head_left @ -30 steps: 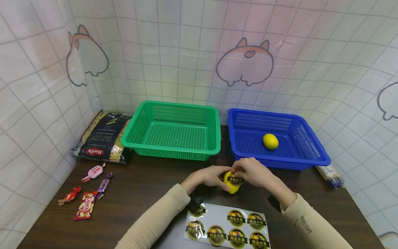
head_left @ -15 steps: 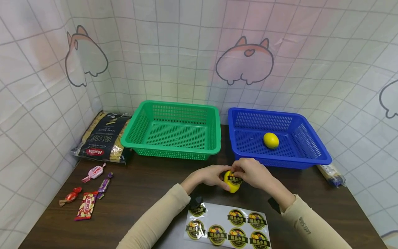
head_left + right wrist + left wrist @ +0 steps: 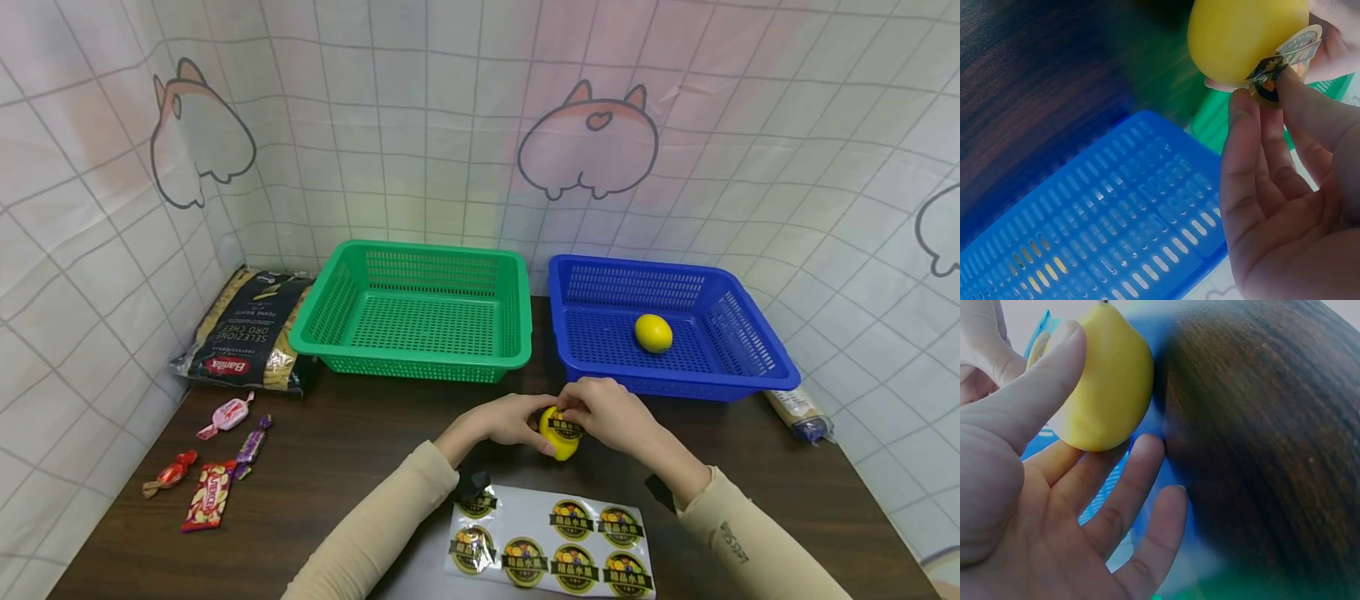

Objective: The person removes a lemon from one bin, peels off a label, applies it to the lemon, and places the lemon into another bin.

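Note:
In the head view my left hand (image 3: 512,419) grips a yellow lemon (image 3: 558,446) just above the table, in front of the baskets. The left wrist view shows the thumb on one side of the lemon (image 3: 1113,381) and fingers beneath it. From the right, my right hand (image 3: 606,414) pinches the edge of a round black-and-gold sticker (image 3: 564,427). In the right wrist view this sticker (image 3: 1300,47) lies against the lemon's side, its near edge between thumb and index finger. A sheet of matching stickers (image 3: 517,518) lies below the hands.
Behind the hands stand a green basket (image 3: 420,367) and a blue basket (image 3: 660,385); another lemon (image 3: 653,333) lies in the blue one. At left are a pasta bag (image 3: 247,329) and several wrapped candies (image 3: 208,496). A small packet (image 3: 798,415) lies at far right.
Both hands keep nearly the same pose on the lemon and sticker. The whole head view has shifted very slightly.

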Demonstrator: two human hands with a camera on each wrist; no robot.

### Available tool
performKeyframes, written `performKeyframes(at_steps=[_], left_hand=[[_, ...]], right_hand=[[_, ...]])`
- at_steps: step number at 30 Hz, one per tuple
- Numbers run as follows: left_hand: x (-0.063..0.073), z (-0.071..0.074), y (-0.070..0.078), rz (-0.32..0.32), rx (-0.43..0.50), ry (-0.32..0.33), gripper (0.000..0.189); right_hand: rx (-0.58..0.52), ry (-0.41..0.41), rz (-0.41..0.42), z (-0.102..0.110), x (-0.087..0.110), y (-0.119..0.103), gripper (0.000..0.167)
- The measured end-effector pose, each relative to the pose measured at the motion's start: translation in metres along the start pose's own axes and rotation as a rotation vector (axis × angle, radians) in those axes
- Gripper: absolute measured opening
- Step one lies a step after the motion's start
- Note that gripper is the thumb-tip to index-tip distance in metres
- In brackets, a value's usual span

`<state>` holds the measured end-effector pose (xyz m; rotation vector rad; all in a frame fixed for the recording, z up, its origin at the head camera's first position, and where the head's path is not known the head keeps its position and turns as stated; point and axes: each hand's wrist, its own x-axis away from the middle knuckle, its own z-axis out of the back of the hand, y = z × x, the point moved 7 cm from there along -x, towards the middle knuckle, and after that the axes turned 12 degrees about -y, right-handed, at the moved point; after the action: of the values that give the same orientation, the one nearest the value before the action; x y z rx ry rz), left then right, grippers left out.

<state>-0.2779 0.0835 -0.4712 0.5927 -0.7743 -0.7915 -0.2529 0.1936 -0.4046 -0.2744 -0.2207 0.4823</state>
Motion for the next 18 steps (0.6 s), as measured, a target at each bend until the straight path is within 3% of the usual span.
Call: performKeyframes(at_steps=[13,18], left_hand=[[-0.0004,0.0001,-0.0011,0.002,0.006,0.012,0.067],[-0.0015,-0.0001,-0.0019,0.007,0.002,0.013,0.072]], right_hand=[[-0.049,-0.023,-0.062,-0.0031,-0.0021,0.0056,0.013],[-0.049,-0.004,-0.074,-0.0014,-0.0016,0.0050,0.008]])
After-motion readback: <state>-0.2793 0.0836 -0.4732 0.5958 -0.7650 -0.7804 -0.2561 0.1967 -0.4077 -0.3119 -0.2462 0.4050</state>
